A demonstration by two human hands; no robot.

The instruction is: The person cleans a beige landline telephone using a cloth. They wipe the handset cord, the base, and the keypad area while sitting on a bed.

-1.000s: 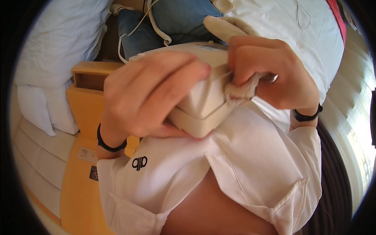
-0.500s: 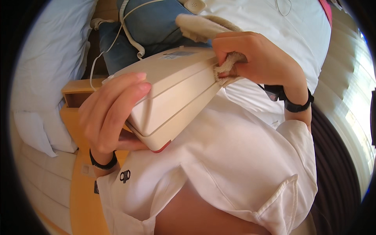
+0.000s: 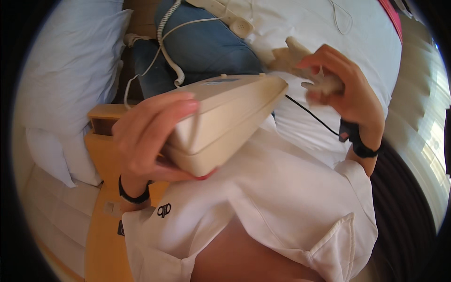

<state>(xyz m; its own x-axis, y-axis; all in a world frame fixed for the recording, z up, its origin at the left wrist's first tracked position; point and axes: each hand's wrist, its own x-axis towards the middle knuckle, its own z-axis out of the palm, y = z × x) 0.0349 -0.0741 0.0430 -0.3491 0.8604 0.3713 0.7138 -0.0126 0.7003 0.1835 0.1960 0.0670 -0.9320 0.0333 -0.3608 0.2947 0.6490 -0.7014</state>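
Observation:
My left hand (image 3: 152,134) grips one end of a cream telephone base (image 3: 230,124), fingers over the top and thumb beneath. The base is tilted on its side in front of my white shirt. To its right, my right hand (image 3: 345,87) is closed on a beige cloth (image 3: 289,57), apart from the base; hand and cloth are somewhat blurred. A coiled cord (image 3: 168,35) runs up from near the base's far side. The cream telephone handset (image 3: 241,27) lies on the white bed beyond my knees.
A wooden bedside unit (image 3: 105,123) with an open compartment stands at the left, beside white pillows (image 3: 70,61). Across the top right spreads the bed's white sheet (image 3: 300,19). A black cable (image 3: 312,113) reaches my right wrist. Curtains (image 3: 413,113) hang at the right.
My right hand has drawn the cloth off the base's far right end and moved right. My left hand has turned the base slightly, and the handset shows more.

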